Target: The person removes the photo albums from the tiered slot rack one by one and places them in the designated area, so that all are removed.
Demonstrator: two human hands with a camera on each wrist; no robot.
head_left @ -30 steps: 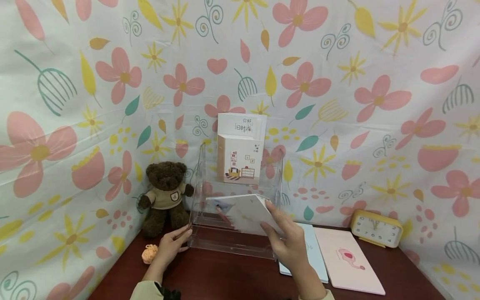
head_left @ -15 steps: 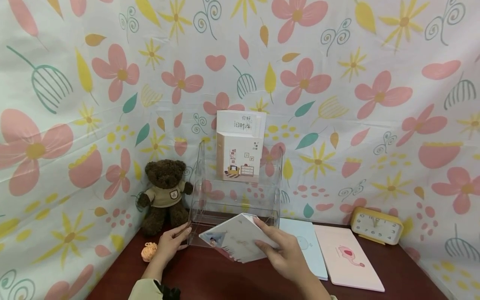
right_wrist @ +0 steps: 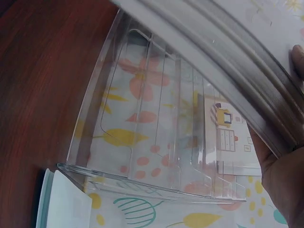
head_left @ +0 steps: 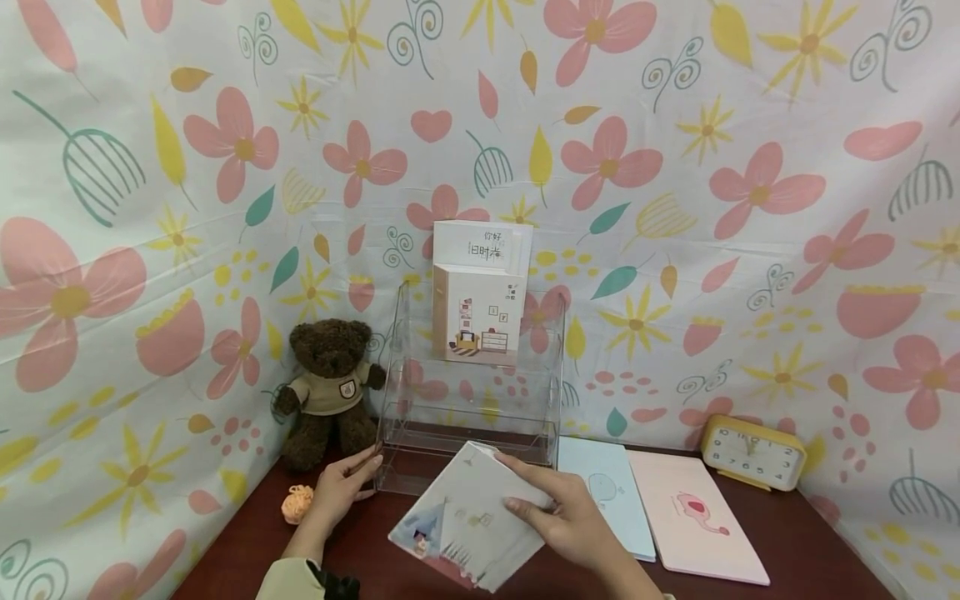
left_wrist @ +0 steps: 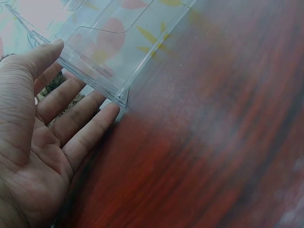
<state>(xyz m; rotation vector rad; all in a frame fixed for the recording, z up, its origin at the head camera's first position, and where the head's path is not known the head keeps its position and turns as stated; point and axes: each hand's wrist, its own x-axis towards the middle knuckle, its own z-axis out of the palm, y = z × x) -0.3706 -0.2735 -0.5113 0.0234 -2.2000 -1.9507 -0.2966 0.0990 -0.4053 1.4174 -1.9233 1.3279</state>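
A clear acrylic display rack [head_left: 468,410] with stepped tiers stands at the back of the table. My left hand [head_left: 341,493] holds its left side edge near the bottom; in the left wrist view the thumb lies on one side of the clear panel [left_wrist: 107,88] and the fingers on the other. My right hand [head_left: 562,510] grips a small stack of white notebooks [head_left: 480,517] by the right edge, thumb on the cover. The stack is tilted in front of the rack, a blue and pink picture at its lower corner. Several layered edges [right_wrist: 228,52] show in the right wrist view.
Books with white covers [head_left: 480,312] stand on the rack's upper tier. A brown teddy bear [head_left: 330,392] and an orange yarn ball [head_left: 297,504] are at the left. To the right lie a light blue notebook [head_left: 611,492], a pink notebook [head_left: 693,517] and a yellow clock [head_left: 753,454].
My right hand has brought the notebooks down and toward me, away from the rack, turning the cover up. The left hand stays at the rack's side. The view shifted slightly.
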